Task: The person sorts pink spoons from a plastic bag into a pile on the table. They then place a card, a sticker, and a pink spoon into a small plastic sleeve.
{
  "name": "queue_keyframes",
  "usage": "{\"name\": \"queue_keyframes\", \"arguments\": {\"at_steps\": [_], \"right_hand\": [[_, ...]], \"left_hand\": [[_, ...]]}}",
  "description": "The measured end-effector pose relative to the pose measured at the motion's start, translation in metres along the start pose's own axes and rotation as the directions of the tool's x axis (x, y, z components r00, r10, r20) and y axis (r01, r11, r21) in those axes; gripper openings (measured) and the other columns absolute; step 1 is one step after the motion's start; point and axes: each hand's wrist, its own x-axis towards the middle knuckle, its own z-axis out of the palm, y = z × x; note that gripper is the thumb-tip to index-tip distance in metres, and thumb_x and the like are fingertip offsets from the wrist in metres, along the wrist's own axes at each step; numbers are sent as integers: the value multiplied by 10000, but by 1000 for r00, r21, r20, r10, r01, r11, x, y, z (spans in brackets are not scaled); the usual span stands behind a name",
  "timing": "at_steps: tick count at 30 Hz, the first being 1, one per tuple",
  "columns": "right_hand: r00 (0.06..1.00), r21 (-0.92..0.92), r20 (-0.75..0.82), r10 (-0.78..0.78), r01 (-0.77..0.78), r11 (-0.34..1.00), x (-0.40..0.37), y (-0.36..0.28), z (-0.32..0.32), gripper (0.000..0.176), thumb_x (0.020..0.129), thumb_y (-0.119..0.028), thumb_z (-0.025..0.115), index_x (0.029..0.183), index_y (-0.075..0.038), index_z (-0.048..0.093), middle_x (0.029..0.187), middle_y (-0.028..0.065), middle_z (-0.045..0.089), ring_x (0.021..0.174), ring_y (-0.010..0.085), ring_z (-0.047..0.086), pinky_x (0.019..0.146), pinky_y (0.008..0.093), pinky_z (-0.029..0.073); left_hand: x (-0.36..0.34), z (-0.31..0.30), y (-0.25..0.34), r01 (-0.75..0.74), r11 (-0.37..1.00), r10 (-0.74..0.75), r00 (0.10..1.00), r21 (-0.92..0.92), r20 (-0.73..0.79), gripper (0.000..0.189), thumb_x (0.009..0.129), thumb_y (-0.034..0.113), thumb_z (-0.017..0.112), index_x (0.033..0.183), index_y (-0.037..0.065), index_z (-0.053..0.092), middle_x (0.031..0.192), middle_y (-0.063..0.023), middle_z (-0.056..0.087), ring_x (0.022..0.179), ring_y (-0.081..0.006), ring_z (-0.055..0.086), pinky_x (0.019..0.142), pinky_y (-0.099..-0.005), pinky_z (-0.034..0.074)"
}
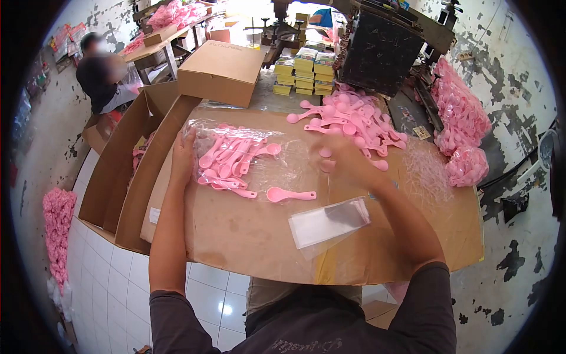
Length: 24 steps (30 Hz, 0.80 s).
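My left hand (pixel 183 154) is closed on the left edge of a clear plastic bag (pixel 283 162) that lies flat on the cardboard tabletop. Pink plastic spoons (pixel 233 156) are heaped within the bag's outline, bowls and handles pointing different ways. One single spoon (pixel 290 194) rests just below that heap. My right hand (pixel 342 156) is smeared by motion at the near side of a larger pile of pink spoons (pixel 354 118). Two pink spoon bowls (pixel 325 153) show at its fingers. Below it lies a stack of small clear plastic sleeves (pixel 327 224).
Behind the table stand a closed carton (pixel 221 71), stacks of yellow-edged cards (pixel 303 71) and a black metal machine (pixel 380 50). Open cartons (pixel 124 171) flank the left side. Bagged pink spoons (pixel 460 112) sit at right. Another person (pixel 100 76) sits at far left.
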Motion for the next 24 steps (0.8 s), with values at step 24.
{"name": "queue_keyframes", "arguments": {"at_steps": [24], "right_hand": [[950,-273,136,-280,307,912,30,3,53,346,871,-211,678,1193,-87,659,1000,140,677,961,325,673,849,449,515]], "left_hand": [[0,-2,12,366,691,-185,923,-624,336,482,1081,455,460,1324,54,571,1144,-77,698,976,-174,690,873,-361,582]]}}
